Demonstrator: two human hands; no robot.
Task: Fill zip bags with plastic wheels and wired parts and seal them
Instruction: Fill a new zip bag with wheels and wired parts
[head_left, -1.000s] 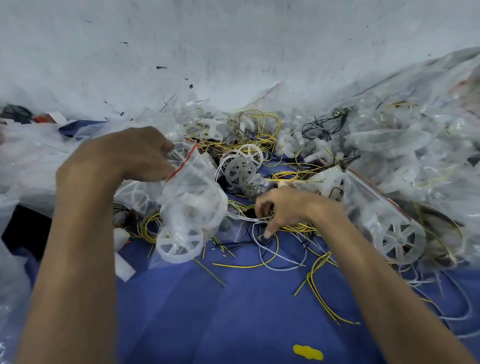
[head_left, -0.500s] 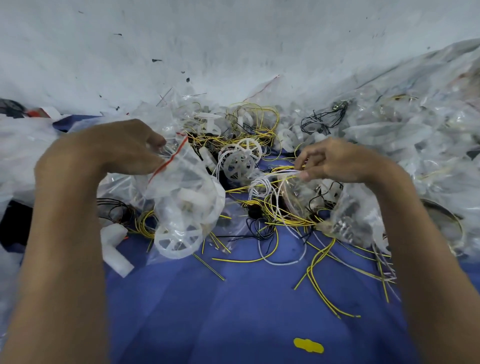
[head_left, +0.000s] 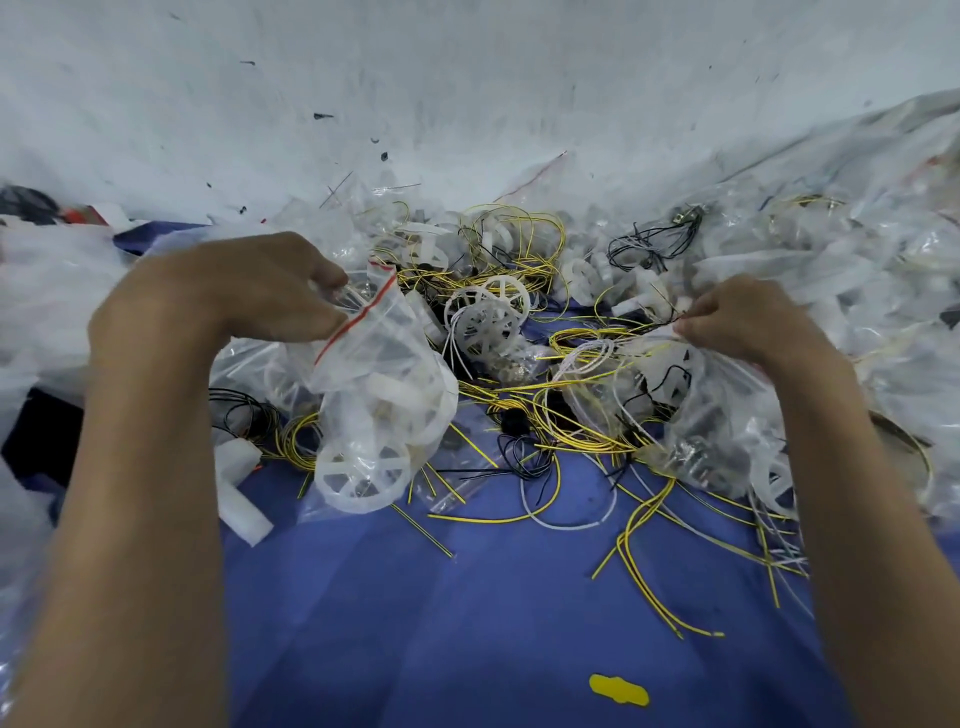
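1. Blue cloth (head_left: 467, 623) covers the desk, and a scuffed whitish wall (head_left: 467, 78) sits right behind it.
2. The left hand (head_left: 218, 296) is curled round the mouth of a clear zip bag (head_left: 374, 374), pinching it right by the red seal strip. Can't tell if the strip is pressed closed.
3. That bag hangs from the hand down to the cloth. It's stuffed with white plastic wheels, and one spoked wheel (head_left: 358, 473) sits at the very bottom.
4. The right hand (head_left: 748, 322) has its fingers curled, pinching the top of a wired bundle (head_left: 613, 364). It's yellow and white loops with crumpled clear plastic hanging under them. Honestly can't tell if the fingers have the wires, the plastic or both.
5. Between the hands, a couple of loose wheels (head_left: 488, 322) lie in a tangle of yellow wire.
6. A few stray yellow wires (head_left: 649, 561) trail over the cloth near the right forearm, and some black wires (head_left: 654, 241) sit further back by the wall.
7. A big heap of clear bags (head_left: 857, 249) runs along the right side.
8. A white plastic block (head_left: 239, 483) lies just beside the zip bag, and a yellow scrap (head_left: 618, 690) sits well apart at the front.
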